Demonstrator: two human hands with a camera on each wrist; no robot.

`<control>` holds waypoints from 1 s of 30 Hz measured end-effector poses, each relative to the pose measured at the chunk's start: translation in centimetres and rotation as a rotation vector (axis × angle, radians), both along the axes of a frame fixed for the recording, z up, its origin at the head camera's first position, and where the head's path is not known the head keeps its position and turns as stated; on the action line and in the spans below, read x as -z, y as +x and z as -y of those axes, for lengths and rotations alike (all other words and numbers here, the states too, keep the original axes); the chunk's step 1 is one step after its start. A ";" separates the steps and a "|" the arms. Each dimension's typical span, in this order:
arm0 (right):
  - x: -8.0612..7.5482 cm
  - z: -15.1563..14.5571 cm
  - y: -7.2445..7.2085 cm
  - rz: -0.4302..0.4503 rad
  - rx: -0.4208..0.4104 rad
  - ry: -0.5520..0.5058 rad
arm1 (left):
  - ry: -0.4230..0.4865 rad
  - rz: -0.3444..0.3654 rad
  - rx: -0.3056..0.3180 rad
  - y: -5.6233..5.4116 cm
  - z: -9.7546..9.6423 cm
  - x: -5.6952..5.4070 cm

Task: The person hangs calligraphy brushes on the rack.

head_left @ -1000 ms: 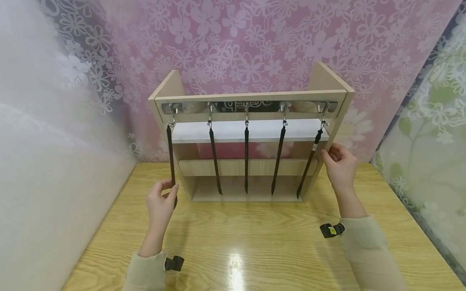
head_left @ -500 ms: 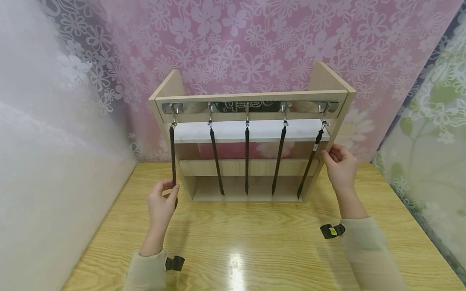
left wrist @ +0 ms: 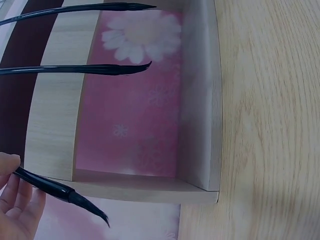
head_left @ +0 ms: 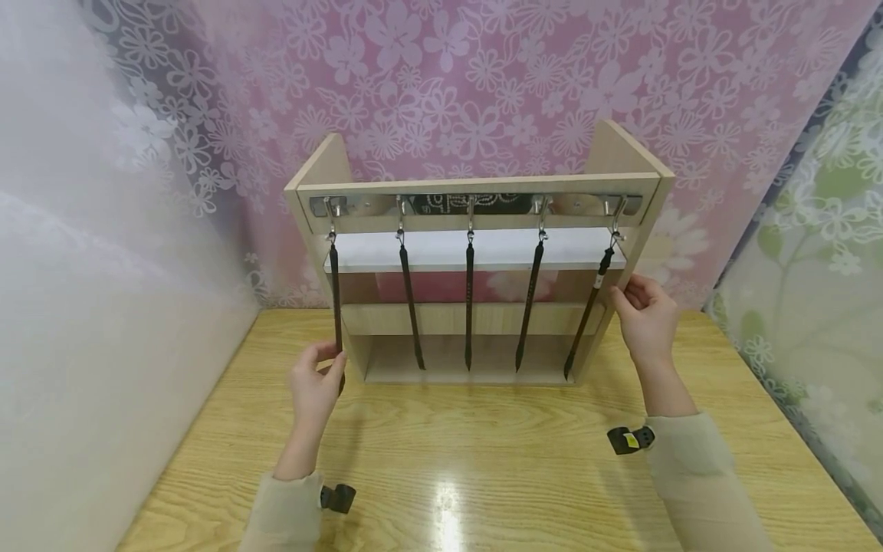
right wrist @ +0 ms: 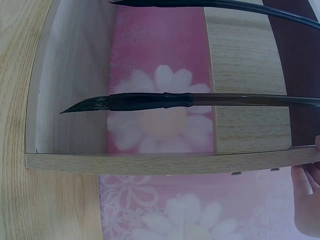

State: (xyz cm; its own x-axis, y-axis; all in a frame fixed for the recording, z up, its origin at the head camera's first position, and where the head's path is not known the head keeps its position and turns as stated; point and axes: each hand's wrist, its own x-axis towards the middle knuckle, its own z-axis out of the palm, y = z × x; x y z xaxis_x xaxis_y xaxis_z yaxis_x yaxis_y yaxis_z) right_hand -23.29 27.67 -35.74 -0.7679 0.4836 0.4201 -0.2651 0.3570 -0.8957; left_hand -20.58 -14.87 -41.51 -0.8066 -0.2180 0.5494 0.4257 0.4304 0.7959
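Observation:
My left hand (head_left: 316, 383) pinches the leftmost calligraphy brush (head_left: 336, 299) low on its handle, just above the bristles. In the left wrist view that brush (left wrist: 55, 189) slants past the rack's side, its dark tip bent. Its upper end is right at the leftmost hook (head_left: 332, 218). My right hand (head_left: 645, 318) holds the right side panel of the wooden rack (head_left: 483, 184) between thumb and fingers. Several more dark brushes hang by loops from the metal hook strip, among them one with a white label (head_left: 597, 282) at the far right and a middle brush (head_left: 469, 307).
The rack stands on a wood-grain table (head_left: 414, 452) against a pink floral backdrop (head_left: 455, 84). A white shelf (head_left: 476, 249) runs behind the hanging brushes. A pale wall (head_left: 124, 291) borders the table on the left, a floral panel (head_left: 814, 253) on the right.
My left hand and the leftmost brush have shifted right, bringing its top under the leftmost hook. The right hand keeps its place on the side panel.

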 end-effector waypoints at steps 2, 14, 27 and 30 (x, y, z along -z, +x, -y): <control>0.0 0.0 0.0 -0.007 0.000 0.004 | 0.009 0.007 0.021 -0.3 -0.1 0.2; 0.0 0.0 0.2 0.008 0.007 0.005 | -0.006 0.025 0.041 -2.7 -1.3 0.7; -0.1 0.2 0.1 0.005 -0.006 0.006 | 0.009 0.033 0.036 -3.8 -1.9 0.8; -0.2 0.1 0.2 0.000 -0.004 0.007 | 0.025 0.028 0.040 -3.8 -1.9 0.8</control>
State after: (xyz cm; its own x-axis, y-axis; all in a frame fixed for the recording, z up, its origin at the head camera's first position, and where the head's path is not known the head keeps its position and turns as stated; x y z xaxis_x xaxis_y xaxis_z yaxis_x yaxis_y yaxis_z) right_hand -23.12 27.52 -35.58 -0.7696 0.4778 0.4236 -0.2665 0.3624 -0.8931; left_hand -24.42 -12.96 -42.33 -0.8299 -0.1988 0.5212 0.4193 0.3939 0.8179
